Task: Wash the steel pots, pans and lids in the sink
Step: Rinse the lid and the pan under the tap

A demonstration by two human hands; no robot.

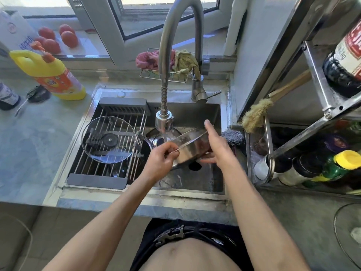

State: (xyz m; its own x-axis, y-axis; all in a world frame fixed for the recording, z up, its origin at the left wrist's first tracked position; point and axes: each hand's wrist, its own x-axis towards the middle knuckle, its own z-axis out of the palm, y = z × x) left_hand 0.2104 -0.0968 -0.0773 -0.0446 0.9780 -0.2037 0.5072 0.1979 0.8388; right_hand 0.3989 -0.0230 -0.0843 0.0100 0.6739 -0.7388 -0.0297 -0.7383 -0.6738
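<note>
A small steel pot (190, 148) is tilted over the sink (201, 180), under water running from the faucet head (164, 119). My left hand (161, 162) pinches the pot's near rim. My right hand (215, 144) holds its right side, thumb up along the rim and fingers beneath. Behind the pot, a steel lid (156, 136) lies on the sink floor. A glass lid (108, 139) with a black knob rests on the wire rack (109, 145) across the sink's left half. Dark cookware shows below the rack.
A yellow detergent bottle (52, 73) stands on the left counter. Cloths (166, 60) hang in a wire basket behind the faucet. A steel scourer (233, 136) and a brush (257, 114) sit at the sink's right edge, beside a shelf of bottles (332, 169).
</note>
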